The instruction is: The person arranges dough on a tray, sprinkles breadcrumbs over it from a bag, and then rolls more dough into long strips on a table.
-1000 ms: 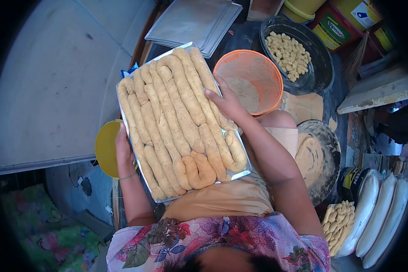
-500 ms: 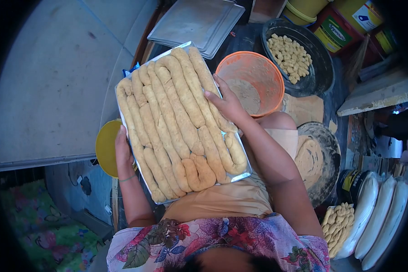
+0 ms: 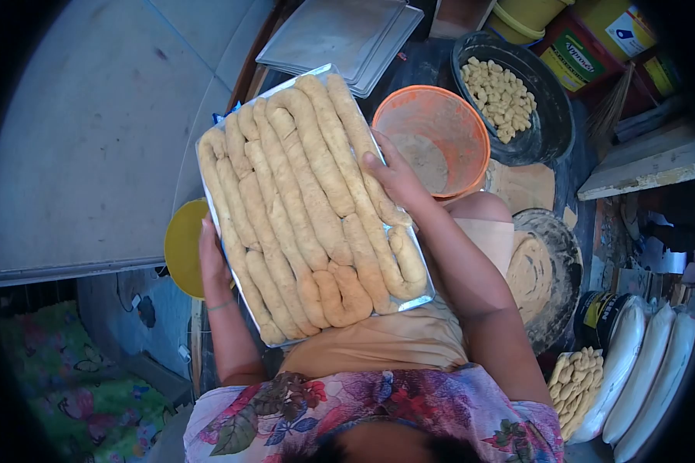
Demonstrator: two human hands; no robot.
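Note:
A metal tray (image 3: 418, 302) rests tilted over my lap, filled with long ropes of brownish dough (image 3: 305, 197) laid side by side. At the lower end, a few folded pieces look more orange. My left hand (image 3: 213, 255) grips the tray's left edge, its fingertips partly hidden beneath. On the opposite edge, my right hand (image 3: 398, 174) holds on with the thumb over the rim and the other fingers around the side. Just beyond my right hand stands an orange bucket (image 3: 471, 166) with powdery residue inside.
Past the bucket, a black basin (image 3: 552, 143) holds small dough pieces. Stacked flat trays (image 3: 324, 38) lie ahead. A yellow container (image 3: 184, 251) is by my left hand. At right are a flour-dusted basin (image 3: 567, 266), filled plastic bags (image 3: 649, 378) and a wooden board (image 3: 645, 166).
The whole view has shifted slightly, and the tray sits at nearly the same place over my lap. Both hands keep their hold on its edges.

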